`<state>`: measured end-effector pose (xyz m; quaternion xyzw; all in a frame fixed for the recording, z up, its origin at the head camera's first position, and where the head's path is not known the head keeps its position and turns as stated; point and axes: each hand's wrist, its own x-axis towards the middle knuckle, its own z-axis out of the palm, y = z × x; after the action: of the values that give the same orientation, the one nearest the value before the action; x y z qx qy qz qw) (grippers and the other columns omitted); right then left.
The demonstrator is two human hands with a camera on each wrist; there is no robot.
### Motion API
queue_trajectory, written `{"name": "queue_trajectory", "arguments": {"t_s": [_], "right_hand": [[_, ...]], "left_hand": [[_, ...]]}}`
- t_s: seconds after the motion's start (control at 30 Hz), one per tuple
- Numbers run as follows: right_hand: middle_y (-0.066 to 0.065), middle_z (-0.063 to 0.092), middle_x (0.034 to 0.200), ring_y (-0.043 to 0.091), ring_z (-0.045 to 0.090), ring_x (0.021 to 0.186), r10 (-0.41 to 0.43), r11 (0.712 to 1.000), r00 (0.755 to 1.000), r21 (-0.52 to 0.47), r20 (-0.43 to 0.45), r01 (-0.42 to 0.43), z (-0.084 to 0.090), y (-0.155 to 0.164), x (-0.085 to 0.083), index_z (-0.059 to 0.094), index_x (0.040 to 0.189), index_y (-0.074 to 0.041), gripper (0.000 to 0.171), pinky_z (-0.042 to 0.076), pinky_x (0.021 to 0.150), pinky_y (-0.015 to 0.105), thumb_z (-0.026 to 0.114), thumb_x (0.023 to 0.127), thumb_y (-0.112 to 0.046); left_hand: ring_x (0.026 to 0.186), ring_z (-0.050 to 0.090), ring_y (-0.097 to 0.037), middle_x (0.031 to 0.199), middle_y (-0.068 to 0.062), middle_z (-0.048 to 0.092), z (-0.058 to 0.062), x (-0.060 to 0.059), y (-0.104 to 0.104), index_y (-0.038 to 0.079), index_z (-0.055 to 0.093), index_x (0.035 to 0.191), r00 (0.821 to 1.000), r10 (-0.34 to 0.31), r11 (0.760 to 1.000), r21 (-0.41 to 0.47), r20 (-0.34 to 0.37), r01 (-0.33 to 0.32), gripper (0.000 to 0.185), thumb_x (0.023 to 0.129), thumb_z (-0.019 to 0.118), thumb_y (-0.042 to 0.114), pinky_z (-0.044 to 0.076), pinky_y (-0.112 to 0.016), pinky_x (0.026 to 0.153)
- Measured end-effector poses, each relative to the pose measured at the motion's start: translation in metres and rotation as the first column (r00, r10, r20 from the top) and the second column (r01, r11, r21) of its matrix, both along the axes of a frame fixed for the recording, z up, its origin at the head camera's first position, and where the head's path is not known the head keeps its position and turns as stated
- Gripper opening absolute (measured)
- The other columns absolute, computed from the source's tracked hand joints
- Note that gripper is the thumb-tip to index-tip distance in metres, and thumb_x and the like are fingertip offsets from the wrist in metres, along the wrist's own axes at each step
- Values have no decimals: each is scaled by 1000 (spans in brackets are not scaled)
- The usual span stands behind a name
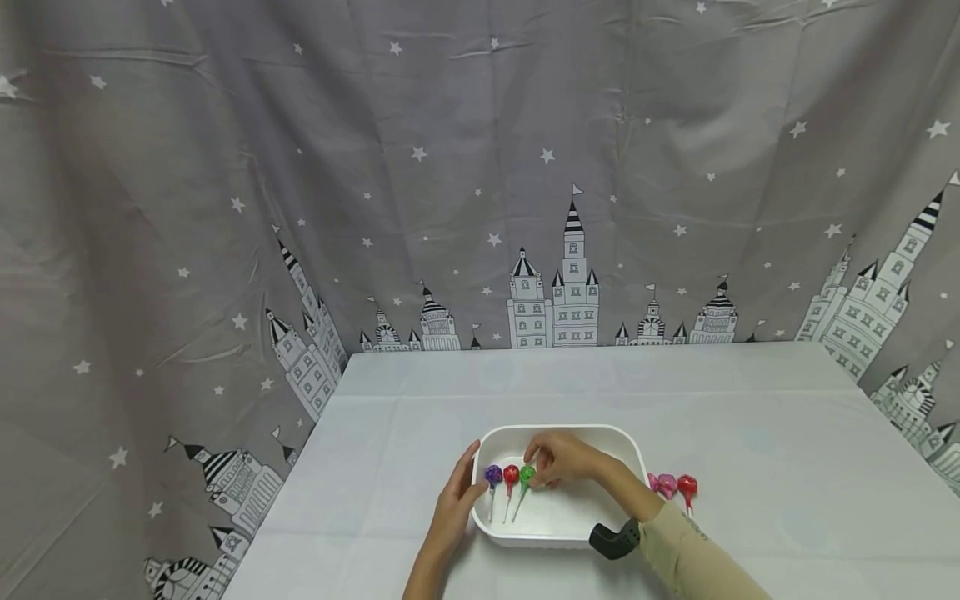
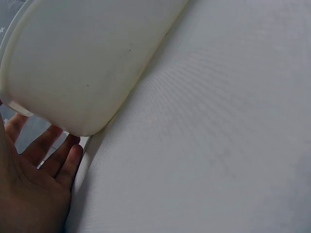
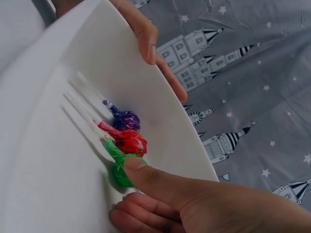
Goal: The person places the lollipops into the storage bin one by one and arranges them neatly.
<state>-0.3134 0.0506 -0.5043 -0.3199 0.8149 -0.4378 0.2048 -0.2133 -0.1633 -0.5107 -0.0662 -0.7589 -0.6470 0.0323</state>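
Observation:
A white tray (image 1: 577, 512) holds three wrapped lollipops in a row at its left end: purple (image 1: 492, 474), red (image 1: 511, 474) and green (image 1: 527, 472). Their white sticks point toward the person. My left hand (image 1: 453, 502) grips the tray's left end, thumb over the rim and fingers along the outside wall. Inside the tray, my right hand (image 1: 567, 457) pinches the green lollipop's head. The right wrist view shows the thumb on the green wrapper (image 3: 125, 175) and other fingers curled below it. Only the tray's outer wall (image 2: 82, 68) and the left hand appear in the left wrist view.
Just right of the tray, pink lollipops (image 1: 666, 485) and a red lollipop (image 1: 687, 485) lie on the white-covered table (image 1: 787, 450), partly hidden by the right arm. A black wrist device (image 1: 615, 541) hangs over the tray's near rim. Behind is a grey castle-print curtain (image 1: 465, 192).

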Motion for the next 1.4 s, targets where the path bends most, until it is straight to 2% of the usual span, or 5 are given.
{"name": "queue_trajectory", "arguments": {"t_s": [0.3, 0.67, 0.83, 1.03, 1.4], "right_hand": [[3, 60, 69, 19, 61, 56, -22, 999, 1000, 38, 18, 21, 7, 5, 4, 56, 107, 2, 34, 54, 51, 28, 70, 82, -15], [2, 60, 69, 18, 60, 57, -3, 999, 1000, 38, -4, 3, 10, 5, 4, 62, 98, 2, 22, 54, 52, 26, 70, 77, 1], [4, 61, 70, 18, 60, 58, 14, 1000, 1000, 13, -6, -14, 9, 5, 3, 62, 98, 3, 22, 54, 52, 26, 67, 77, 6], [5, 61, 70, 18, 60, 58, 13, 1000, 1000, -5, 0, -13, 7, 4, 3, 61, 97, 4, 22, 55, 53, 28, 67, 76, 8], [11, 63, 74, 25, 61, 60, 43, 998, 999, -41, 5, -43, 7, 4, 3, 61, 98, 6, 23, 56, 54, 34, 67, 76, 8]], "left_hand": [[133, 27, -33, 146, -19, 28, -1, 0, 0, 6, 30, 144, 1000, -8, 1000, 9, -1, 8, 58, 90, 52, 2, 20, -43, 109], [133, 26, -33, 147, -18, 27, 1, -1, 1, 6, 30, 144, 1000, -3, 1000, 2, 0, 3, 58, 91, 52, 3, 20, -42, 109], [133, 26, -33, 147, -18, 27, 1, -2, 0, 6, 30, 144, 1000, -2, 1000, -2, 0, 2, 57, 91, 52, 3, 20, -42, 109], [134, 25, -34, 147, -18, 26, 1, -1, 0, 6, 30, 144, 1000, 3, 1000, -6, 3, -3, 57, 91, 51, 3, 20, -43, 109], [134, 24, -33, 148, -18, 26, 0, -1, 0, 5, 29, 144, 1000, -2, 1000, 1, 4, 2, 57, 91, 51, 2, 20, -40, 109]]}}
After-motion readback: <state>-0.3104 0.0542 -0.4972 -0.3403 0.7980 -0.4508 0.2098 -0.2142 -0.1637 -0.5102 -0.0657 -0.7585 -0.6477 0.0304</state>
